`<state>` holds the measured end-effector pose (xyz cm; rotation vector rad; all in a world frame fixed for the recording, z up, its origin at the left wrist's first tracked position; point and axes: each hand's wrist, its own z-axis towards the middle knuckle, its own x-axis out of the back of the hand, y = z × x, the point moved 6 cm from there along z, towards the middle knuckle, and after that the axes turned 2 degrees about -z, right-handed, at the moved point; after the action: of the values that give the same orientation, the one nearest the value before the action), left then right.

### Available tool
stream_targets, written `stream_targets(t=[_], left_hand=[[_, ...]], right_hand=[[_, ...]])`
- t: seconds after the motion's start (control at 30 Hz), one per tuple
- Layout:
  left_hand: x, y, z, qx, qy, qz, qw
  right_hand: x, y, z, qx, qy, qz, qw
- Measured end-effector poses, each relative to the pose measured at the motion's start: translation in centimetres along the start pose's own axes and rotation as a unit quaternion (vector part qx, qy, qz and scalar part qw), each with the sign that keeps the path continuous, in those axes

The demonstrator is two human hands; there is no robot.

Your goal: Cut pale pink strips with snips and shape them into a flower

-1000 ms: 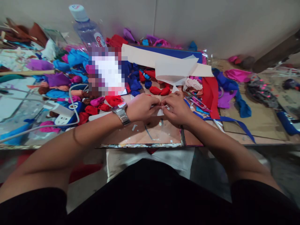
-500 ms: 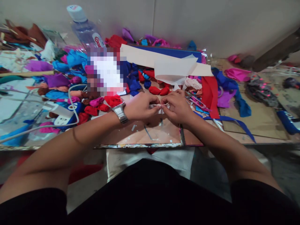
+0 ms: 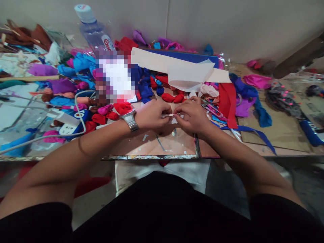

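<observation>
A small whitish strip (image 3: 173,115) is pinched between both hands above the wooden board (image 3: 141,146). My left hand (image 3: 153,114), below a metal watch (image 3: 131,121), grips its left end with thumb and fingers. On the right end, my right hand (image 3: 192,114) closes thumb and index finger, its other fingers curled. Just behind the hands lie red knotted fabric pieces (image 3: 172,98). A translucent white sheet (image 3: 189,76) rests over a long cream strip (image 3: 149,61). Scissors with pink handles (image 3: 215,112) lie right of my right hand.
A clear bottle (image 3: 95,33) stands at the back left. Colourful fabric bundles (image 3: 62,86), a white power strip (image 3: 68,129) and its cable crowd the left. Red strips (image 3: 227,103), a blue ribbon (image 3: 258,135) and cardboard (image 3: 286,135) are at right.
The whitish material between my fingertips now looks flatter and narrower, like a straight strip. Both hands stay in nearly the same place, and the view has shifted slightly.
</observation>
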<state>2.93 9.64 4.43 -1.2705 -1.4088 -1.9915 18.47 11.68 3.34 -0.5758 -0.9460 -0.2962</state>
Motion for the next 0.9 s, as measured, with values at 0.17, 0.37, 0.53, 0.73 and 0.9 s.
stream_targets(t=[0.17,0.37,0.53,0.73,0.9], left_hand=[[0.35,0.15,0.06,-0.004,-0.007,-0.050,0.999],[0.28,0.21,0.04,-0.019,0.020,-0.050,0.998],[-0.06,0.54,-0.18,-0.045,0.063,0.027,0.997],[-0.18,0.86,-0.21,-0.056,0.050,0.035,0.997],[0.27,0.52,-0.14,-0.041,0.022,-0.009,0.999]], right_hand=[[0.31,-0.13,-0.01,0.010,0.014,-0.010,1.000],[0.34,-0.06,-0.09,0.021,0.026,0.001,0.999],[0.24,0.12,-0.08,0.001,0.019,0.025,0.999],[0.25,0.20,0.07,-0.015,0.011,0.035,0.999],[0.29,0.49,-0.02,-0.015,0.015,0.030,0.999]])
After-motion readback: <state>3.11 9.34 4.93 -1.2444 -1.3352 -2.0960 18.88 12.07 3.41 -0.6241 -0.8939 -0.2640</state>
